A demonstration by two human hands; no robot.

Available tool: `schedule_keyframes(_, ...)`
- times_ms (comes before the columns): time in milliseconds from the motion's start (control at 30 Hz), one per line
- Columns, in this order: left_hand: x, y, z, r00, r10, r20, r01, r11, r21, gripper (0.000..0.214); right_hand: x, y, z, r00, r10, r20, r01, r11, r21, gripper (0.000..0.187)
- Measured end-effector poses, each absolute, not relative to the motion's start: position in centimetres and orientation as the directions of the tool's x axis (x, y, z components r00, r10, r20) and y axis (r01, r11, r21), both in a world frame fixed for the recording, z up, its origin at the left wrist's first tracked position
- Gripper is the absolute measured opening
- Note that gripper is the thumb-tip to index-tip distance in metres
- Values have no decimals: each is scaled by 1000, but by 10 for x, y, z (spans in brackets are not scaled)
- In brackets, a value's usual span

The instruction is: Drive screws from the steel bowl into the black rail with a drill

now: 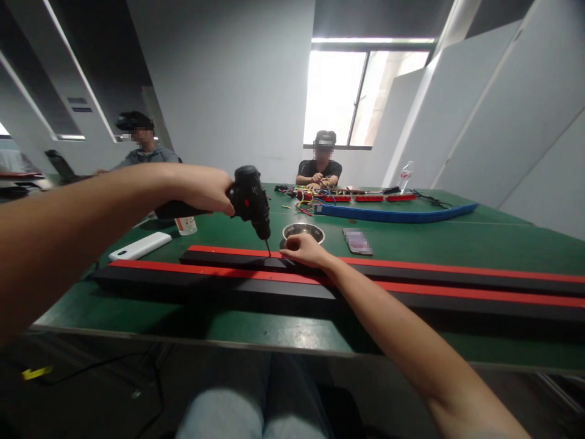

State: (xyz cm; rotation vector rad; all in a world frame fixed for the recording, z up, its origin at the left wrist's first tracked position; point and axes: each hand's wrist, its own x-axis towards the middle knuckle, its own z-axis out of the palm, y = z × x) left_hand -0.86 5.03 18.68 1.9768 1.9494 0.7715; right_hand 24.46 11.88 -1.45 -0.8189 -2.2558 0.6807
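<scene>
My left hand (pixel 208 186) is wrapped round the grip of a black cordless drill (pixel 253 198). Its thin bit points down and reaches the red top of the farther black bar (pixel 219 256). Just right of the bit, my right hand (pixel 305 250) has thumb and forefinger pinched together at that red top; whatever may be between the fingertips is too small to make out. A shiny metal bowl (pixel 292 230) stands right behind the right hand, partly covered by it. In front lies a second red-topped black bar (pixel 237 292), parallel to the first.
On the green table (pixel 512 235) lie a phone (pixel 358 241), a white power bank (pixel 141 246) and a long blue strip (pixel 393 214). Coloured wires (pixel 304 198) and a plastic bottle (pixel 405 177) are farther back. Two people sit beyond, one handling the wires.
</scene>
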Motion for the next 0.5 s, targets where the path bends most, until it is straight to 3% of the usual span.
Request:
schedule_keyframes(67,14,45,186,88,980,180,984,-114,138,27,244,120,-18,-611,697,375,379,673,-635,23)
schedule_keyframes(100,24,43,184,117,972,204,993,-120,1,39,244,121,-19,-610,698,374,385,674,-630,21)
schedule_keyframes(167,39,40,181,161,955,251,981,-127,-148,49,244,122,-21,-606,700,379,395,678,-620,18)
schedule_keyframes(267,48,42,179,185,940,286,974,-136,-182,39,243,123,-23,-601,696,394,396,687,-610,15)
schedule_keyframes(433,47,49,181,173,940,294,985,-162,-61,39,242,122,-22,-606,689,398,406,698,-590,15)
schedule_keyframes(500,47,48,181,176,943,282,980,-140,-143,46,241,122,-23,-613,679,403,405,709,-578,15)
